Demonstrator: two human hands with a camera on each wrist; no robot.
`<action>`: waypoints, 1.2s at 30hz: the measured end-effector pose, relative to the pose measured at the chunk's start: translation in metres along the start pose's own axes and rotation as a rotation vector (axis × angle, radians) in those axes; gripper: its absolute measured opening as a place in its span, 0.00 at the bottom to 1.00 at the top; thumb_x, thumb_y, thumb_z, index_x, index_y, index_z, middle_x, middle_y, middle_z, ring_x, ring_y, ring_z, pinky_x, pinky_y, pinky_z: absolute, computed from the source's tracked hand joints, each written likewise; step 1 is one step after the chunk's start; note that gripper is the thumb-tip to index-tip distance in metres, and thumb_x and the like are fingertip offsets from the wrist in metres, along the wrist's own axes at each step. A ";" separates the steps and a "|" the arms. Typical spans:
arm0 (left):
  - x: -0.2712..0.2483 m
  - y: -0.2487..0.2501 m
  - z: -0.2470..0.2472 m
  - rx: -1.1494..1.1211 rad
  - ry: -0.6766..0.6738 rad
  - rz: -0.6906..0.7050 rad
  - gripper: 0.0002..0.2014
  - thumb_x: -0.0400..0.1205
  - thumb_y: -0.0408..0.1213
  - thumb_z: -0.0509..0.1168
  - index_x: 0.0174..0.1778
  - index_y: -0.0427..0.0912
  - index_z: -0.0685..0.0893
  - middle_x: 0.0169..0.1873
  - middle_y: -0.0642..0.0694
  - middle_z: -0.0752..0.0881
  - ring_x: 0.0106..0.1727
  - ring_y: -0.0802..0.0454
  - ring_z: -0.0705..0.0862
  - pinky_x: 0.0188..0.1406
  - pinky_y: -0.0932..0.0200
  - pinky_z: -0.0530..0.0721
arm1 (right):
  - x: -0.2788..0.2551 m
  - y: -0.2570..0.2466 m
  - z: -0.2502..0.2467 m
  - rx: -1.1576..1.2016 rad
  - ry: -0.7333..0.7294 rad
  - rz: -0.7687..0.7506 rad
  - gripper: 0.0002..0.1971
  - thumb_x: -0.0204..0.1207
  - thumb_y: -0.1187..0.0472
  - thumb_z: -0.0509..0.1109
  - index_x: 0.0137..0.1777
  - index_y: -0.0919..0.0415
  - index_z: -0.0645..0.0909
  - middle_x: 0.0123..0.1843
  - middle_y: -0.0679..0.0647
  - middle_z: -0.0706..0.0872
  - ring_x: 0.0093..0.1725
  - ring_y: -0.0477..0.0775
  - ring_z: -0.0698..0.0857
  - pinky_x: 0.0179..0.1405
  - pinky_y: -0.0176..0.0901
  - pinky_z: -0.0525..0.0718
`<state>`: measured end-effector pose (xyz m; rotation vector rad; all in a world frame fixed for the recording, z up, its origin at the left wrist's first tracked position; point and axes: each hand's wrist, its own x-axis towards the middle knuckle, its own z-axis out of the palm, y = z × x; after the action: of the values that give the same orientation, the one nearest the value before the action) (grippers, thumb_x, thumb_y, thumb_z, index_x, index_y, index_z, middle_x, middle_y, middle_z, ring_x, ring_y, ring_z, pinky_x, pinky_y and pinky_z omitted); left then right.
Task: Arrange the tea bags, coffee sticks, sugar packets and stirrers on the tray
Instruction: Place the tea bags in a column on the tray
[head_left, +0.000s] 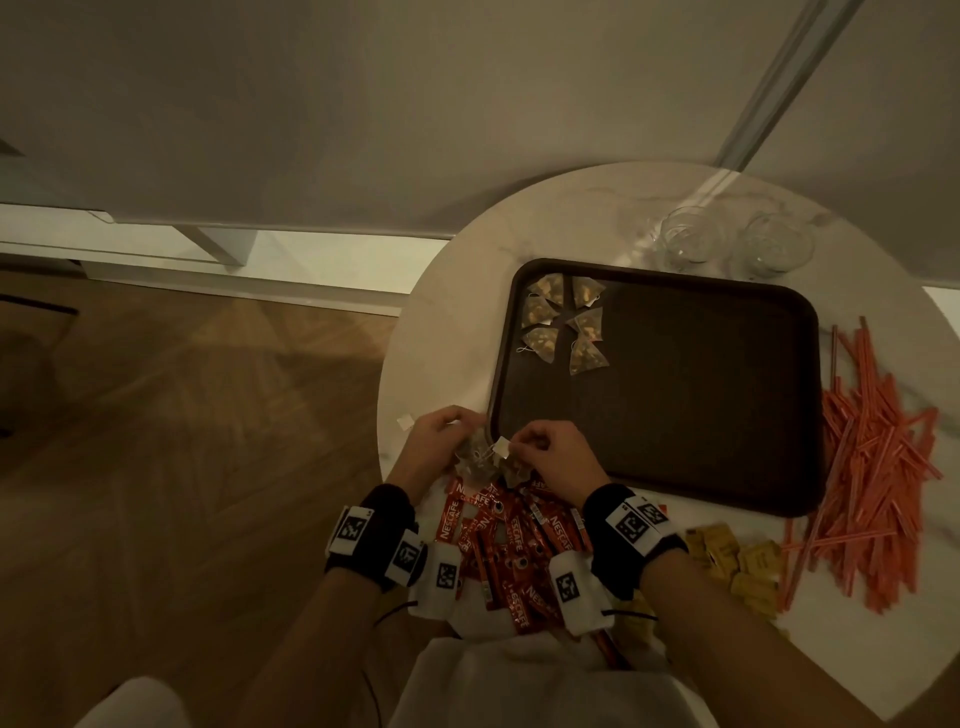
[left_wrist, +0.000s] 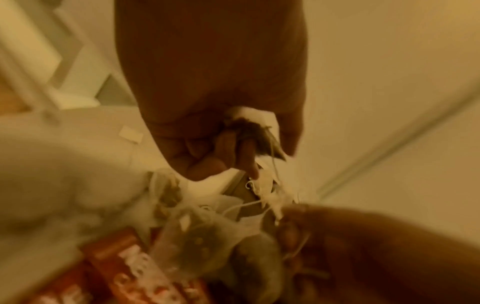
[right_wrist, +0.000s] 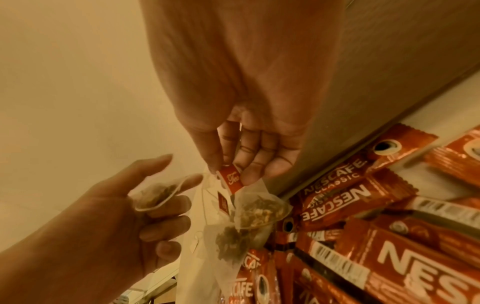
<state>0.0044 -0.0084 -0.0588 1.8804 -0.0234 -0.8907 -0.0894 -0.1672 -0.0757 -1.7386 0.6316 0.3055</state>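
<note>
Red coffee sticks (head_left: 511, 540) are lying heaped under both wrists, crowding the tangled tea bags (head_left: 480, 460); the left hand (head_left: 441, 434) is gripping one, the right hand (head_left: 558, 457) pinching a tag (right_wrist: 231, 181), beside the tray (head_left: 675, 499).

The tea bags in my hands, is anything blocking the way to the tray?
Nothing visible does. The tea bags sit at the tray's near left corner, and its bare middle lies open ahead; six tea bags occupy only the far left corner.
</note>
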 end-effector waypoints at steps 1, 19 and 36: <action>0.001 -0.002 0.001 0.070 -0.048 0.024 0.06 0.83 0.40 0.69 0.49 0.43 0.89 0.47 0.45 0.90 0.43 0.53 0.88 0.34 0.66 0.82 | 0.000 0.001 0.000 0.010 0.001 -0.007 0.04 0.80 0.63 0.72 0.48 0.62 0.88 0.42 0.53 0.90 0.41 0.45 0.87 0.43 0.35 0.84; 0.009 -0.011 -0.001 0.550 -0.309 0.173 0.07 0.84 0.36 0.67 0.42 0.49 0.88 0.38 0.59 0.87 0.40 0.69 0.82 0.41 0.73 0.73 | -0.005 0.007 0.002 0.018 -0.004 -0.056 0.06 0.83 0.62 0.67 0.46 0.57 0.85 0.43 0.51 0.89 0.42 0.45 0.86 0.43 0.34 0.84; 0.012 -0.015 -0.012 0.584 -0.252 0.313 0.09 0.87 0.39 0.63 0.46 0.44 0.88 0.38 0.52 0.87 0.40 0.57 0.85 0.43 0.54 0.83 | -0.002 0.014 -0.001 0.093 -0.120 -0.024 0.06 0.78 0.59 0.75 0.53 0.59 0.87 0.45 0.54 0.90 0.44 0.48 0.87 0.48 0.40 0.86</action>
<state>0.0147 0.0031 -0.0749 2.1924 -0.7847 -0.9581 -0.0993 -0.1696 -0.0861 -1.6250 0.5293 0.3557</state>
